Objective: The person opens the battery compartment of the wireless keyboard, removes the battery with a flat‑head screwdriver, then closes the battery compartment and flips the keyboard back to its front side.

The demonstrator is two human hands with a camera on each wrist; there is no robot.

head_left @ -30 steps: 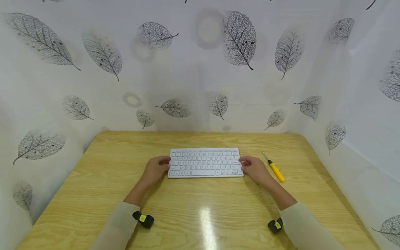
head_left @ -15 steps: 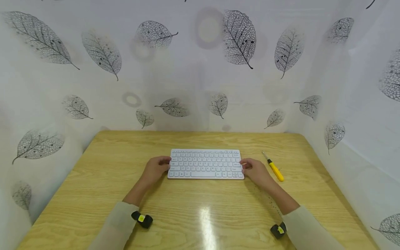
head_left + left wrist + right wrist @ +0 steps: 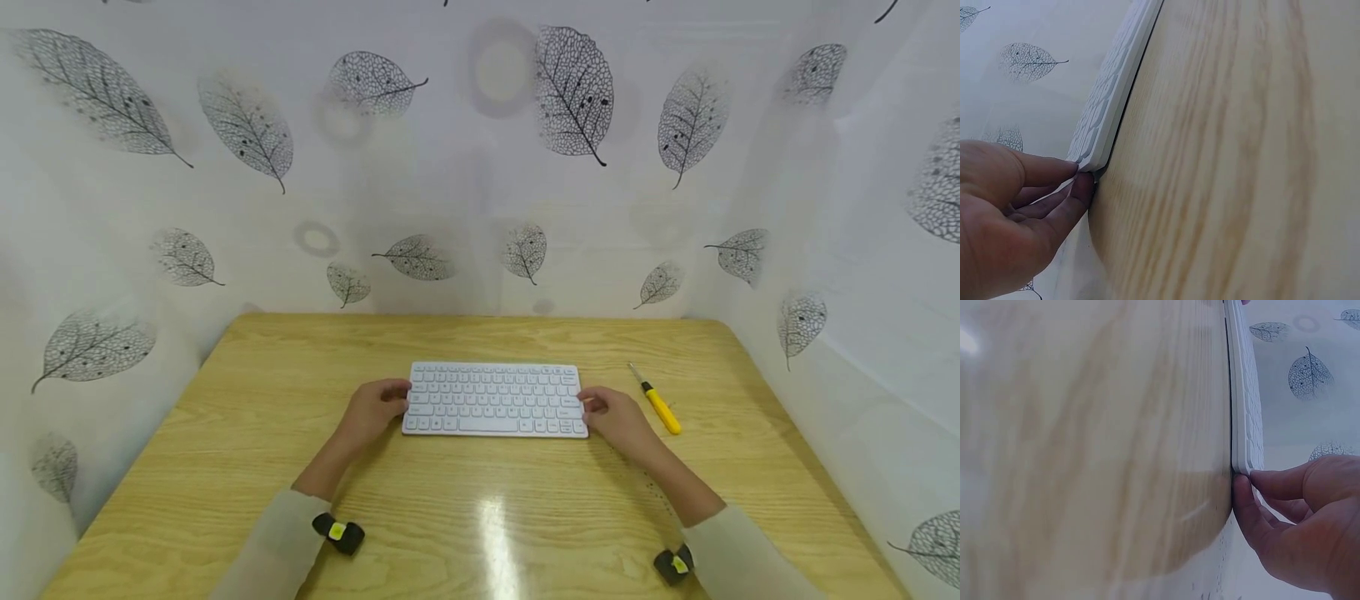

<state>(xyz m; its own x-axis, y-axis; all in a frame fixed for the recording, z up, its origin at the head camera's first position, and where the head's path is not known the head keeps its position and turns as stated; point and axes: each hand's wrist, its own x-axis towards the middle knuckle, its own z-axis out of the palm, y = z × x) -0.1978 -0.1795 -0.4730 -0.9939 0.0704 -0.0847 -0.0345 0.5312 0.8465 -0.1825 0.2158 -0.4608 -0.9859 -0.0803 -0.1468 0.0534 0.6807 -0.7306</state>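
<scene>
A white keyboard (image 3: 495, 402) lies in the middle of the wooden table, its long side facing the person. My left hand (image 3: 372, 410) pinches its left end; in the left wrist view, fingers and thumb meet at the near corner of the keyboard (image 3: 1110, 100). At the opposite end my right hand (image 3: 617, 419) pinches the right edge, and the right wrist view shows thumb and fingertips at the corner of the keyboard (image 3: 1244, 412). A thin dark line runs under the keyboard's front edge in both wrist views.
A screwdriver with a yellow handle (image 3: 663, 412) lies right of the right hand, its shaft pointing away. The wooden table (image 3: 405, 517) meets a leaf-printed curtain (image 3: 465, 167) at the back and sides. Black bands with cameras sit at both wrists.
The keyboard has shifted slightly toward the person, a little more at its right end. The right hand has moved slightly nearer along with it; the left hand has barely moved.
</scene>
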